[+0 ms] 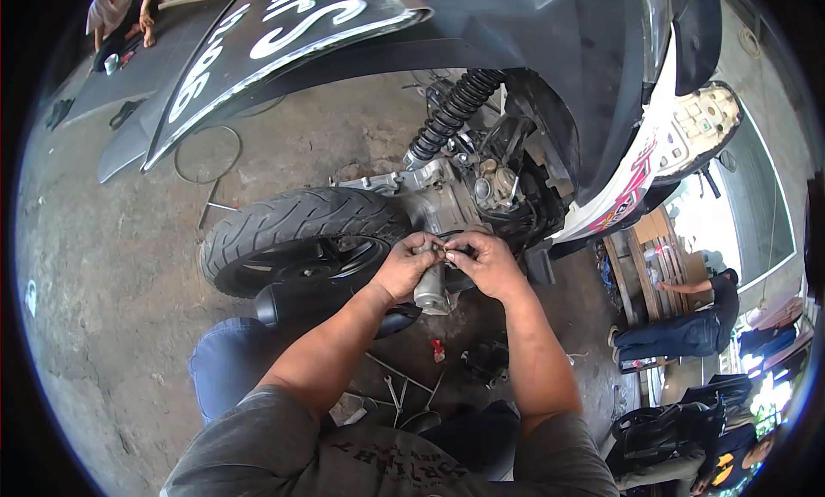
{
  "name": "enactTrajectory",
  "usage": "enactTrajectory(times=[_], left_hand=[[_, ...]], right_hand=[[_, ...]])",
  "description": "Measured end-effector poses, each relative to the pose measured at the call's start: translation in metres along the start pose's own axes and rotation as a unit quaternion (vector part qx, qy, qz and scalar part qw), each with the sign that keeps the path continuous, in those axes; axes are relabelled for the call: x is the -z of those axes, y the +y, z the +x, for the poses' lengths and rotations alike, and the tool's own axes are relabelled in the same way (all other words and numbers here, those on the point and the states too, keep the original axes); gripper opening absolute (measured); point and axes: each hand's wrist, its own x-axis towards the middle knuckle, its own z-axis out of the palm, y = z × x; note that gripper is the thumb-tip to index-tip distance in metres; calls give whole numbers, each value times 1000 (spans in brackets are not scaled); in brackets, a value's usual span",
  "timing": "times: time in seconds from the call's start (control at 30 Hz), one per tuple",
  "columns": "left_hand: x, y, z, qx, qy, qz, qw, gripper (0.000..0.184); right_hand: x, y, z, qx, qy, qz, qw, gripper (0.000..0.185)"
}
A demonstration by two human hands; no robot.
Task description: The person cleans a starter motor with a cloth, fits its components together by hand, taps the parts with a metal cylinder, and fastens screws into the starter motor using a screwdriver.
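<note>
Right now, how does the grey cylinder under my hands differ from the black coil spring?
The grey cylinder is pale and fairly smooth-sided; the black coil spring is ridged. Your left hand partly covers the grey cylinder, but not the coil spring. Both look roughly cylindrical.

One head-worn camera looks forward and steeply down from above the person's shirt, which fills the near edge; the left hand and right hand sit near mid-view, close below the lens; the view is very wide, curving the far floor and darkening its left and right edges.
</note>
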Motion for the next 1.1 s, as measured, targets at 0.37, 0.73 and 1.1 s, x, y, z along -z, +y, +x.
enactTrajectory(times=[0.37, 0.73, 1.1], left_hand=[[-12, 5, -3, -160, 14, 260, 952, 27], [-10, 25, 2, -289, -7, 445, 847, 28], [-14, 29, -1, -348, 9, 461, 816, 31]], right_hand=[[-8, 4, -13, 89, 111, -23, 990, 14], [-5, 11, -20, 58, 101, 44, 992, 14], [3, -5, -25, -7, 85, 66, 994, 17]])
